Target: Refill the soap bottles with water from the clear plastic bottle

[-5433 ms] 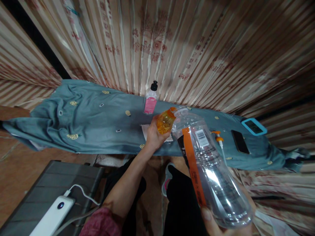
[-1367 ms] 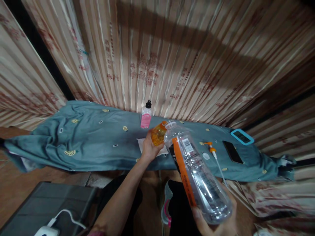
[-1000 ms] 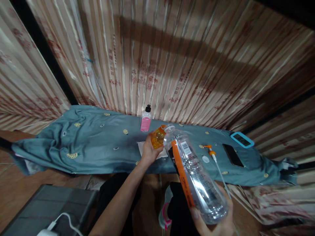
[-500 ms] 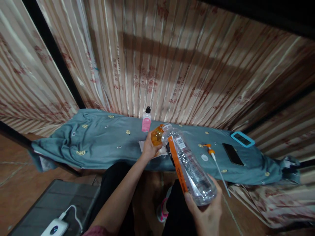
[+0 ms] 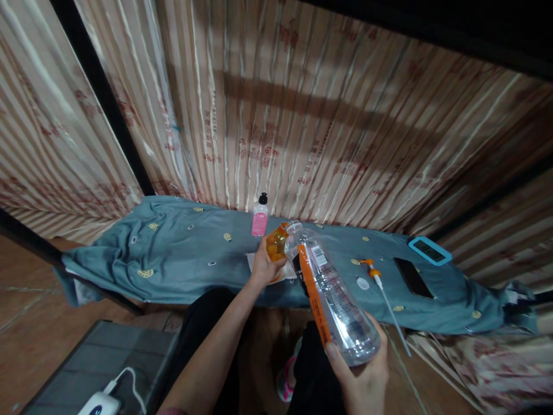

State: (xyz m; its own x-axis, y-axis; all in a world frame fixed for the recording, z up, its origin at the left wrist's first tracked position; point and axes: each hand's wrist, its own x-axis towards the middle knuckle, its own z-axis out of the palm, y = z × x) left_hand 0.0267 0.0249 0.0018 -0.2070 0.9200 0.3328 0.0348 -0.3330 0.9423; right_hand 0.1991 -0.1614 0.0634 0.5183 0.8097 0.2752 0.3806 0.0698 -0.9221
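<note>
"Any readable writing?"

"Barely. The large clear plastic bottle (image 5: 343, 317) has an orange-and-black label (image 5: 313, 294) with a barcode (image 5: 319, 255), but its lettering is too small to read. So is the print on the clear black-capped bottle with a pink label (image 5: 260, 223), standing far back. The striped beige curtain (image 5: 268, 98) carries red characters I can't make out."

"And the hands?"

"The left hand (image 5: 263, 266) has its grip wrapped around a small translucent orange bottle (image 5: 275, 243) above the surface (image 5: 185, 242), covered in blue-grey cloth. The right hand (image 5: 363, 374) grips the large bottle's base; it slants toward the far left, neck against the orange one's mouth or just beside it."

"Anything in the way?"

"The left hand partly hides a white cloth (image 5: 283, 274). Right of the bottles lie an orange pump head with a white tube (image 5: 375, 273), a whitish disc (image 5: 363, 283), a black phone (image 5: 413, 278) and a blue-framed device (image 5: 430, 251)."
</note>
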